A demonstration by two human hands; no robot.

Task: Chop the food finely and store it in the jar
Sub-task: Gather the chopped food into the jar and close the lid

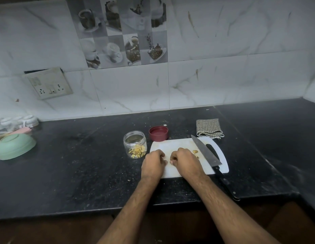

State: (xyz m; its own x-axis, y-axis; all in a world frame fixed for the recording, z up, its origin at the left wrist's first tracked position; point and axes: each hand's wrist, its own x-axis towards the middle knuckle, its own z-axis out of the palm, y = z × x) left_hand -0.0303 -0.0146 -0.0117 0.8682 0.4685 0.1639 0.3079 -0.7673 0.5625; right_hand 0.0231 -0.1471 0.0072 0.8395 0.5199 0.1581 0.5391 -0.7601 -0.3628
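Note:
A white cutting board lies on the black counter. Both my hands rest on it, knuckles up, with fingers curled toward each other. My left hand is at the board's left edge, and whatever is under its fingers is hidden. My right hand pinches a small yellowish bit of chopped food at its fingertips. More chopped food lies just right of that hand. A large knife lies diagonally on the board's right side, untouched. Left of the board stands an open clear jar with yellow chopped food at its bottom.
The jar's red lid lies behind the board, and a folded checked cloth sits to its right. A green bowl lies upside down at the far left, with white cups behind it. The counter's front edge is close to me.

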